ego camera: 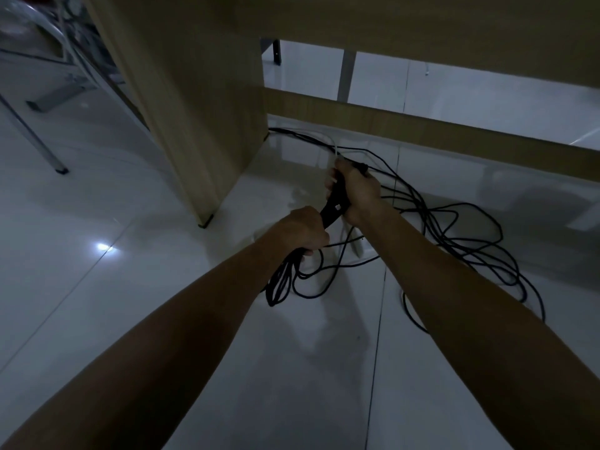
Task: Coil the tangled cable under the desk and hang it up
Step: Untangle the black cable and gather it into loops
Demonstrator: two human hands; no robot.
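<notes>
Dim view under the counter (pixel 201 92), both arms reaching forward and down over the white tiled floor (pixel 97 287). Left hand (pixel 306 230) has its grip curled round a bunch of black cable (pixel 454 241) loops; the gathered loops hang below the fist to about floor level, whether they touch the tile I can't tell. Right hand (pixel 357 190) sits just beyond and above the left, grip closed round a thicker black bundle of the same cable that runs between the two fists. A black plug end (pixel 362 167) sticks out past the right hand's top side. Rest of the cable lies loose and tangled on the floor to the right of the hands, under the counter opening, with strands trailing back toward the counter's side panel corner. A thin white cable (pixel 331 144) runs alongside the black one near the right hand. Low wooden rail (pixel 422 128) crosses behind the tangle. Metal chair leg (pixel 32 138) at far left, well apart from the hands.
</notes>
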